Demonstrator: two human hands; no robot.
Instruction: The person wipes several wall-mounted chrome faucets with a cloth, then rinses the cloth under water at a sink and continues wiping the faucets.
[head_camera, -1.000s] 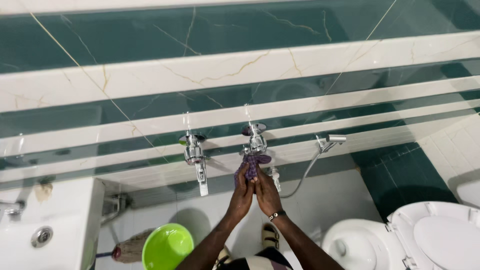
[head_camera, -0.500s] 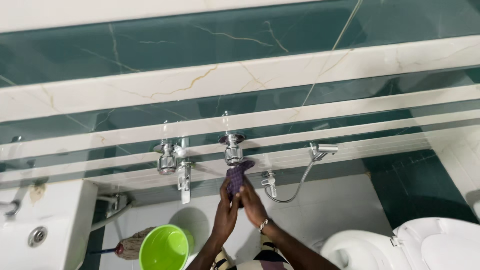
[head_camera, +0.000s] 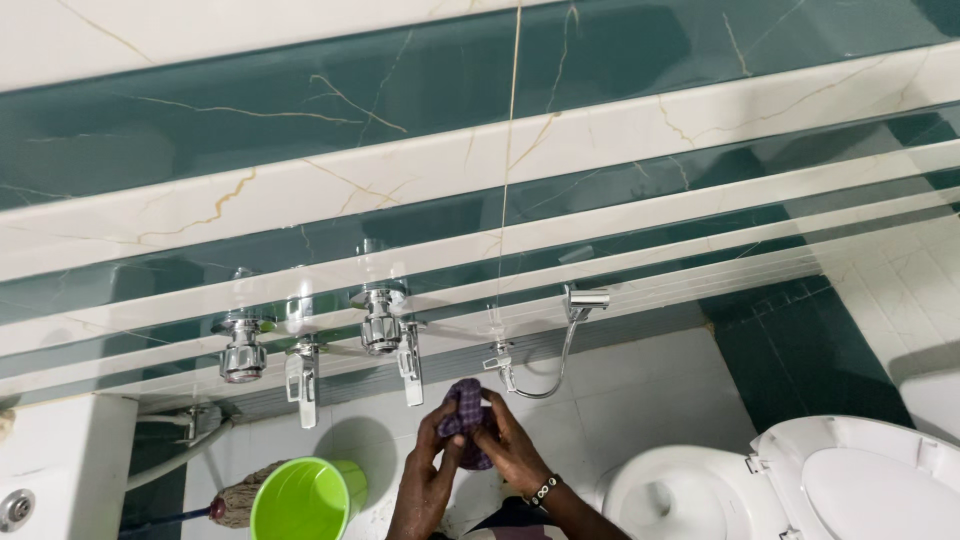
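- I see my left hand (head_camera: 428, 478) and right hand (head_camera: 512, 452) both grasping the purple cloth (head_camera: 465, 418) between them.
- A second ago the cloth was pressed up on the chrome tap (head_camera: 383, 328). Now it has come down off the tap and sits below it, apart from it.
- A bead bracelet (head_camera: 545, 489) is on my right wrist.
- The green bucket (head_camera: 298, 502) stands on the floor to the left, and the white toilet (head_camera: 800, 480) is on the right.
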